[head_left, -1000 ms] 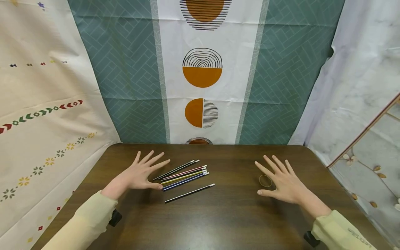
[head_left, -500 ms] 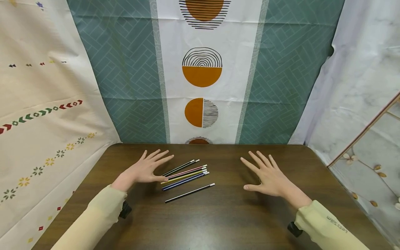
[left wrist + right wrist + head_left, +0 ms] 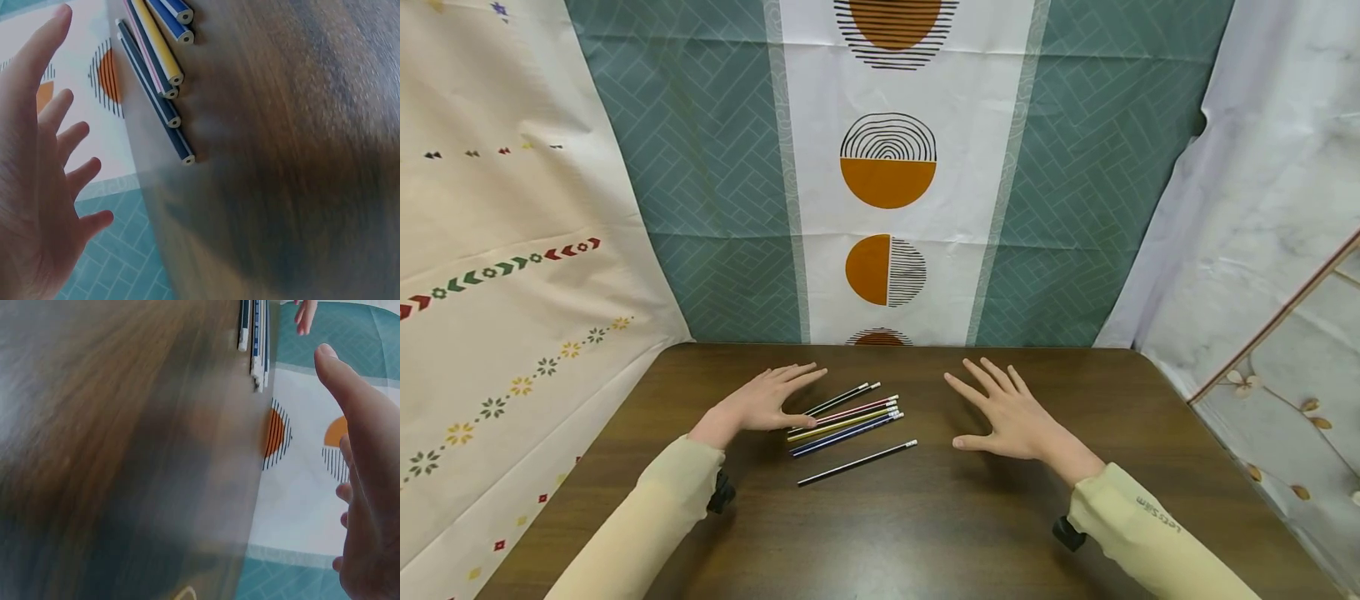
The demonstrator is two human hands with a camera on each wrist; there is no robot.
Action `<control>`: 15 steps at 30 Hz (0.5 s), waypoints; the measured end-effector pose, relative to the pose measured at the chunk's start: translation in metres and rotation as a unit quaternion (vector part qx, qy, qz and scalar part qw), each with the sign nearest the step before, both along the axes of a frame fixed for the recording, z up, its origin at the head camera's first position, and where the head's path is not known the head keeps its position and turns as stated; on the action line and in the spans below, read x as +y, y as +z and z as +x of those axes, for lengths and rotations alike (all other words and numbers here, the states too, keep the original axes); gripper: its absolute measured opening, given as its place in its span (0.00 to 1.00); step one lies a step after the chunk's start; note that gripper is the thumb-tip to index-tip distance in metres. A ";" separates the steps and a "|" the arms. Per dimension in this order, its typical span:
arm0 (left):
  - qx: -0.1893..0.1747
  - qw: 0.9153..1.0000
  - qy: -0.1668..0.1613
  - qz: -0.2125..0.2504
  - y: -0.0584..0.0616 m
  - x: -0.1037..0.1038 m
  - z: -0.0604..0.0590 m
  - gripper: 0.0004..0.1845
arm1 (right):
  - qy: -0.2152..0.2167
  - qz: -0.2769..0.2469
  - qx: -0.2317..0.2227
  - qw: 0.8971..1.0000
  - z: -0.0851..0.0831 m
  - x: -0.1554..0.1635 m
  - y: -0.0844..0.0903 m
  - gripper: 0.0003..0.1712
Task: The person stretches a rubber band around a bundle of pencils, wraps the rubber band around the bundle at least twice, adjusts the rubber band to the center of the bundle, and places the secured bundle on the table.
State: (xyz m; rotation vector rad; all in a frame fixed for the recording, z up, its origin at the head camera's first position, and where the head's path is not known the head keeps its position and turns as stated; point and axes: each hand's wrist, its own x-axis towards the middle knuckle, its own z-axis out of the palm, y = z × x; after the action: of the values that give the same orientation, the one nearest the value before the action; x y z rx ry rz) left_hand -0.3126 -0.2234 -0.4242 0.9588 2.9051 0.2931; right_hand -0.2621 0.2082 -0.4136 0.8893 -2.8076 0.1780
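Note:
Several pencils lie loosely bunched on the dark table: black ones, a red-striped one, a yellow pencil (image 3: 838,425) and blue pencils (image 3: 847,436). A single black pencil (image 3: 857,463) lies apart, nearer the front. My left hand (image 3: 767,402) hovers by the bunch's left end, fingers outstretched and thumb over the pencils; it holds nothing. To the right of the bunch, my right hand (image 3: 1011,417) is held above the table with fingers spread, holding nothing. Part of a thin tan loop, like a rubber band (image 3: 185,594), shows at the bottom of the right wrist view; the head view hides it.
The brown wooden table (image 3: 880,533) ends at a patterned green and white cloth (image 3: 730,167) behind it. A cream cloth (image 3: 512,333) hangs at the left and a marbled sheet (image 3: 1262,292) at the right. Each wrist carries a small black device.
Both hands have moved inward: the left to the right, further over the pencils, the right to the left, toward them. The tan loop has become hidden in the head view. The pencils stay put.

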 end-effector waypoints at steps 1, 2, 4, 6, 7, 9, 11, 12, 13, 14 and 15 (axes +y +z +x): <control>0.000 1.000 -0.001 0.000 -0.002 0.001 -0.001 0.48 | 0.002 -0.002 -0.005 1.000 -0.001 -0.002 0.000 0.55; -0.003 1.000 -0.001 -0.001 -0.003 0.002 -0.001 0.47 | 0.004 -0.001 -0.007 1.000 -0.002 -0.005 0.000 0.55; -0.009 1.000 0.001 0.000 -0.004 0.004 -0.002 0.47 | 0.007 0.001 -0.010 1.000 -0.004 -0.009 -0.002 0.54; -0.017 1.000 0.004 0.003 -0.005 0.007 -0.002 0.47 | 0.011 0.001 -0.017 1.000 -0.006 -0.014 -0.005 0.55; -0.021 1.000 0.006 0.004 -0.006 0.008 -0.002 0.47 | 0.013 0.001 -0.019 1.000 -0.007 -0.016 -0.006 0.55; -0.030 0.999 0.011 0.007 -0.007 0.010 -0.002 0.48 | 0.017 -0.001 -0.026 1.000 -0.009 -0.021 -0.009 0.55; -0.037 0.999 0.016 0.012 -0.009 0.012 -0.003 0.48 | 0.023 -0.006 -0.032 0.999 -0.011 -0.026 -0.012 0.55; -0.040 0.999 0.020 0.013 -0.009 0.013 -0.003 0.48 | 0.026 -0.008 -0.035 0.999 -0.013 -0.028 -0.013 0.55; -0.042 0.999 0.023 0.016 -0.010 0.014 -0.004 0.48 | 0.029 -0.010 -0.038 0.999 -0.014 -0.030 -0.015 0.55; -0.044 0.999 0.025 0.019 -0.011 0.015 -0.005 0.49 | 0.032 -0.013 -0.042 0.999 -0.015 -0.032 -0.016 0.55; -0.048 0.998 0.028 0.021 -0.011 0.015 -0.005 0.49 | 0.033 -0.012 -0.046 0.998 -0.016 -0.035 -0.017 0.55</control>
State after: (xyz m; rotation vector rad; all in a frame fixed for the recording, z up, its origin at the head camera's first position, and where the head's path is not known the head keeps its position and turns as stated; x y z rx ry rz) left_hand -0.3175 -0.2079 -0.4354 0.8451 2.8523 0.3943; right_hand -0.2785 0.1736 -0.4308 0.9927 -2.8543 0.2689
